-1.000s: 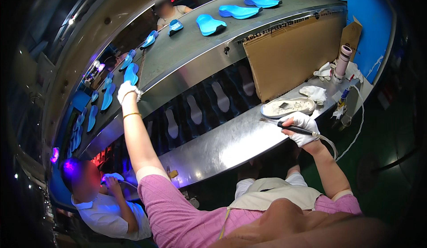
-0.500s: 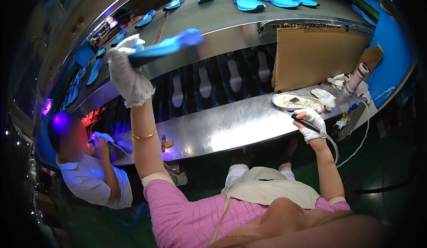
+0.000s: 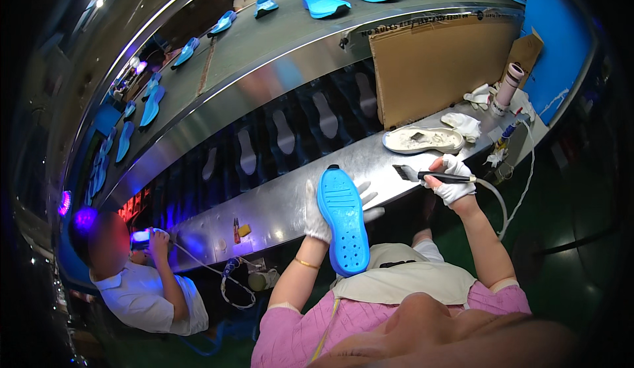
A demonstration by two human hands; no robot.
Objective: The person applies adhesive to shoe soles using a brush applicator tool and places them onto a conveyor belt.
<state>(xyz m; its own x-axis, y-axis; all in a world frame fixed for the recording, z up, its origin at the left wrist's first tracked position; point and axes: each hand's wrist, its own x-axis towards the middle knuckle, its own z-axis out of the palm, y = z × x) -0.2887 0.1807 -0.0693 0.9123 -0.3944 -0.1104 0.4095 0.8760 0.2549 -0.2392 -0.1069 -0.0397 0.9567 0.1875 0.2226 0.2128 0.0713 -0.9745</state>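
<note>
A bright blue shoe sole (image 3: 342,226) is in my left hand (image 3: 316,215), which wears a white glove. Its visible face has several small holes and cross lines, and a black tip points away from me. The gloved fingers reach past the sole's right side; the palm is hidden behind it. My right hand (image 3: 456,182), in a glove with bare fingertips, grips a black-handled brush (image 3: 429,176) trailing a clear tube. The bristles point left, over the metal ledge. Just beyond the brush lies a sole-shaped tray (image 3: 394,145) with white residue inside.
Several blue soles (image 3: 323,3) lie along the conveyor belt (image 3: 264,38). A cardboard sheet (image 3: 442,71) leans behind the metal ledge (image 3: 290,193). A pink roll (image 3: 508,87) and white cloths (image 3: 462,126) sit at the right. At left, another person (image 3: 145,289) works.
My left hand has come down from beside the belt toward my body, bringing the blue sole. The brush has turned so its bristles now show. My view has shifted slightly.
</note>
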